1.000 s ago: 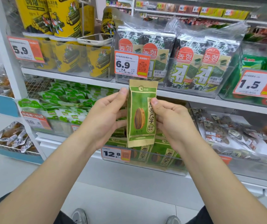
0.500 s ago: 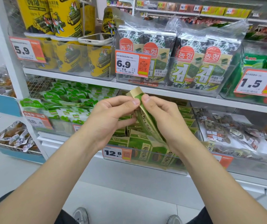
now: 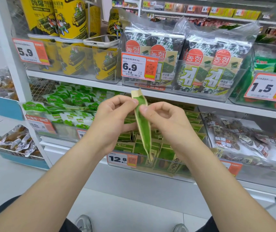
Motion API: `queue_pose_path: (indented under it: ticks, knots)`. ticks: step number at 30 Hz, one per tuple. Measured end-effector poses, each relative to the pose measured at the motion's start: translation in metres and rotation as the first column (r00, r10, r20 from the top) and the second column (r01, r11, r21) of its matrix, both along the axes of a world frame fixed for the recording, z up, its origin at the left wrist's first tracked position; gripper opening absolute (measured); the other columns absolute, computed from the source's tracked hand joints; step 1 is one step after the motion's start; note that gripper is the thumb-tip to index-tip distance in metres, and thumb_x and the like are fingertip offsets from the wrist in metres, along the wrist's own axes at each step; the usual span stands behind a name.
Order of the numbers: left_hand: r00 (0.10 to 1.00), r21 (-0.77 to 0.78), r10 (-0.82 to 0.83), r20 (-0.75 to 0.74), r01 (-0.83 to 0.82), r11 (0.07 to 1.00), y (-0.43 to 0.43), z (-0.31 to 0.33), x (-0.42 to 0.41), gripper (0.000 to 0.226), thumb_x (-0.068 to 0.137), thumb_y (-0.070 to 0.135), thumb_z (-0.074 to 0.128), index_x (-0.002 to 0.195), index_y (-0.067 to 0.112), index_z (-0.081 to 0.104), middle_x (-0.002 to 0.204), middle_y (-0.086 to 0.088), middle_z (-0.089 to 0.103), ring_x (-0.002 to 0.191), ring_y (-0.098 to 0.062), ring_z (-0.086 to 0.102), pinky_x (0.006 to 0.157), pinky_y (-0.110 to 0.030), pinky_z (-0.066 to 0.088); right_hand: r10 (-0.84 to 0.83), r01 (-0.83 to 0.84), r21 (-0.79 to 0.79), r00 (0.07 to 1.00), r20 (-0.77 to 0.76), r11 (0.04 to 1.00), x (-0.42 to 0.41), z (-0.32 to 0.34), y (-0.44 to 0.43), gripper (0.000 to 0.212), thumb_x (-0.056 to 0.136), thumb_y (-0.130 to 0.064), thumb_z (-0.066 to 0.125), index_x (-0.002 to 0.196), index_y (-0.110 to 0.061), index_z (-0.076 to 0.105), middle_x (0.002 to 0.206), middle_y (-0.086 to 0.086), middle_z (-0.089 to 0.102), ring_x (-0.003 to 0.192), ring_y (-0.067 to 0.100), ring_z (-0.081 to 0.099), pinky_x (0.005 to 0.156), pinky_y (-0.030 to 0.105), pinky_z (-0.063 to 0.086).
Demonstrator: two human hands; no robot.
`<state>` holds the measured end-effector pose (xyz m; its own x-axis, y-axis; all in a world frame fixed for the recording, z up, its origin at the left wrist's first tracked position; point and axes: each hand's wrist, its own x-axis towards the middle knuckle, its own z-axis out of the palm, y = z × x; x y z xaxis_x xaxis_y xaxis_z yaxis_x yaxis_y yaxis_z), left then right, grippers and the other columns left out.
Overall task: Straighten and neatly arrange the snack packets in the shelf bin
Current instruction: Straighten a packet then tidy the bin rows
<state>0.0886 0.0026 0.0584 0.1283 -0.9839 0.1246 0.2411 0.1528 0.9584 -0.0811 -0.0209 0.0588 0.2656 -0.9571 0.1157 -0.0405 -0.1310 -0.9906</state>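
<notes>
Packet [image 3: 143,131], green with tan edges, was held up in front of the lower shelf, turned edge-on to the camera. It stood near upright, with its top leaning a little left and its bottom tip down at the front of the bin [image 3: 150,170]. Whether the tip touched the bin could not be told.

Left hand [image 3: 112,121] pinched the packet's upper part from the left between thumb and forefinger, other fingers curled in below. Right hand [image 3: 169,121] pinched it from the right just under that, thumb pressed on the green face, remaining fingers curled behind. Both hands met at the packet, almost touching.

The bin was clear plastic and sat on the lower shelf directly behind the hands. It held other packets [image 3: 165,154] of the same kind, standing in rows, some leaning. An orange tag [image 3: 122,159] reading 12.8 hung on its front left.

On the shelf [image 3: 175,96] above, seaweed packs [image 3: 200,71] stood in a clear tray. Yellow cans [image 3: 70,19] were stacked to their left, with a phone [image 3: 100,41] lying flat on top of the lower cans.
</notes>
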Motion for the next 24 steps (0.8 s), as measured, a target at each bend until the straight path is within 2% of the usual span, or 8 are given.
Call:
queue_pose_path:
  ticks: [3,6,8,10,14,18,21,24]
  knots:
    - [0.991,0.044,0.111,-0.079,-0.107,0.993,-0.005,0.000,0.002,0.015,0.105,0.010,0.061,0.090,0.008,0.063,0.098,-0.018,0.072,0.092,-0.028,0.072,0.068,-0.042,0.063,0.040,-0.043,-0.009,0.978,-0.205,0.999,-0.002,0.000,0.002,0.035,0.083,-0.030,0.090,0.107,-0.021,0.067,0.111,0.003,0.077,0.084,0.021,0.079,0.072,0.031,0.060]
    - [0.970,0.026,0.166,-0.176,-0.164,0.986,-0.007,0.000,0.005,0.012,0.107,0.012,0.059,0.096,0.008,0.060,0.106,-0.025,0.069,0.096,-0.032,0.071,0.078,-0.049,0.066,0.025,-0.039,-0.051,0.967,-0.253,0.998,0.001,-0.005,0.001,0.035,0.081,-0.036,0.090,0.101,-0.023,0.064,0.109,0.005,0.076,0.076,0.026,0.079,0.066,0.046,0.065]
    - [0.988,-0.016,0.080,-0.132,-0.083,0.996,-0.004,0.002,0.005,0.006,0.107,0.016,0.061,0.108,0.010,0.060,0.119,-0.027,0.070,0.108,-0.035,0.072,0.091,-0.053,0.063,-0.067,0.023,-0.185,0.969,-0.236,0.982,0.003,-0.007,0.000,0.030,0.088,-0.042,0.084,0.092,-0.019,0.065,0.090,0.001,0.078,0.068,0.016,0.073,0.064,0.040,0.061]
    - [0.999,0.003,-0.031,-0.028,0.031,1.000,0.000,0.003,0.004,0.016,0.104,0.020,0.066,0.117,0.014,0.059,0.127,-0.021,0.071,0.112,-0.032,0.073,0.098,-0.054,0.060,-0.112,0.054,-0.297,0.977,-0.182,0.953,0.004,-0.006,0.001,0.031,0.096,-0.043,0.075,0.085,-0.015,0.065,0.071,-0.002,0.072,0.058,0.011,0.060,0.059,0.029,0.050]
    - [0.981,0.089,-0.195,0.010,0.194,0.977,0.005,0.003,0.002,0.040,0.097,0.033,0.070,0.128,0.012,0.056,0.112,-0.005,0.076,0.097,-0.024,0.074,0.101,-0.062,0.057,-0.130,0.040,-0.436,0.975,-0.178,0.899,0.002,-0.007,0.003,0.034,0.106,-0.040,0.062,0.078,-0.021,0.069,0.059,-0.009,0.055,0.057,0.009,0.047,0.055,0.029,0.039]
    - [0.960,0.091,-0.271,0.069,0.265,0.960,0.008,0.003,0.006,0.060,0.084,0.018,0.081,0.137,0.015,0.053,0.122,-0.015,0.076,0.111,-0.034,0.075,0.102,-0.060,0.057,-0.152,0.041,-0.443,0.964,-0.220,0.896,0.000,-0.006,-0.002,0.036,0.107,-0.040,0.061,0.075,-0.025,0.069,0.058,-0.006,0.055,0.057,0.010,0.043,0.054,0.032,0.036]
    - [0.957,0.067,-0.285,0.062,0.281,0.958,0.009,0.002,0.006,0.059,0.085,0.012,0.079,0.138,0.016,0.055,0.121,-0.018,0.076,0.109,-0.034,0.075,0.099,-0.058,0.059,-0.155,0.048,-0.415,0.961,-0.228,0.909,-0.003,-0.005,-0.003,0.039,0.107,-0.039,0.060,0.071,-0.026,0.065,0.054,-0.013,0.049,0.052,0.007,0.037,0.052,0.026,0.031]
    - [0.951,0.066,-0.303,0.059,0.299,0.952,0.008,0.006,0.010,0.056,0.085,0.010,0.077,0.138,0.014,0.058,0.120,-0.020,0.077,0.107,-0.034,0.076,0.091,-0.050,0.063,-0.134,0.038,-0.389,0.965,-0.223,0.920,-0.006,-0.007,-0.005,0.043,0.108,-0.044,0.058,0.073,-0.020,0.067,0.055,-0.012,0.046,0.053,0.010,0.036,0.053,0.029,0.030]
